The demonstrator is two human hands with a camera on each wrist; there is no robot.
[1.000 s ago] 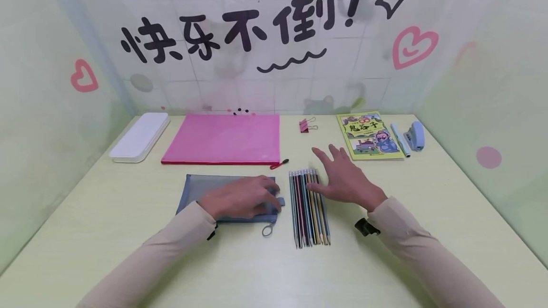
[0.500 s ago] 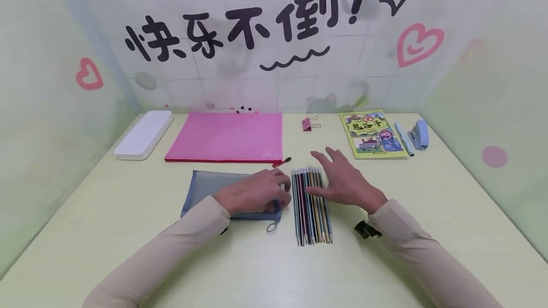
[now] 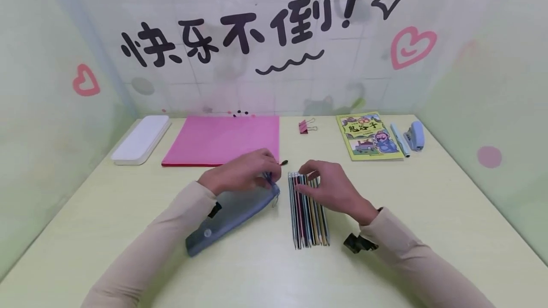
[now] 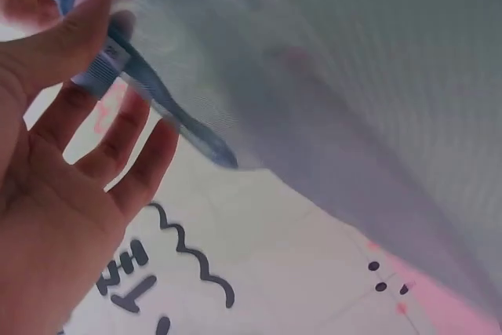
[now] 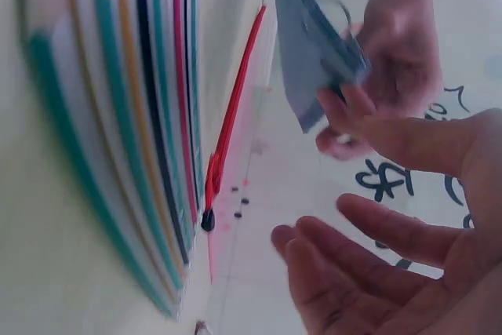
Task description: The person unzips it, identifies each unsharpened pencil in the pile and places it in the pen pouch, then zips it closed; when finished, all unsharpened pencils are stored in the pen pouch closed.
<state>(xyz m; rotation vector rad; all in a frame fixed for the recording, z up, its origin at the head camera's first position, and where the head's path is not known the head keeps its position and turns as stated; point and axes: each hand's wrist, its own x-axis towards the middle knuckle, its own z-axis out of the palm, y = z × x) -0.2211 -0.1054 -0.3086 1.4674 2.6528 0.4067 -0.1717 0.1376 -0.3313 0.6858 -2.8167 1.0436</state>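
Observation:
My left hand (image 3: 244, 171) pinches the right end of a blue-grey mesh zip pouch (image 3: 233, 213) between thumb and fingers and holds that end up, tilting the pouch toward the front left. In the left wrist view the thumb lies over the blue edge beside a small tab (image 4: 114, 54). A ring hangs from the pouch's zip. Just right of it, a row of several striped pencils (image 3: 309, 222) lies side by side, points toward me. Over their eraser ends is my right hand (image 3: 331, 185), fingers loosely bent, thumb apart from them, nothing held, as the right wrist view shows.
Behind the pouch lies a pink zip folder (image 3: 227, 137), with a white case (image 3: 141, 139) to its left. Along the back right are a pink binder clip (image 3: 304, 126), a yellow booklet (image 3: 370, 137), a light-blue pen (image 3: 400, 140) and a blue stapler (image 3: 415, 136).
My left hand has taken hold of the pouch's right end and raised it, so the pouch has turned and tilted. My right hand has shifted left over the pencils, its fingers bending more.

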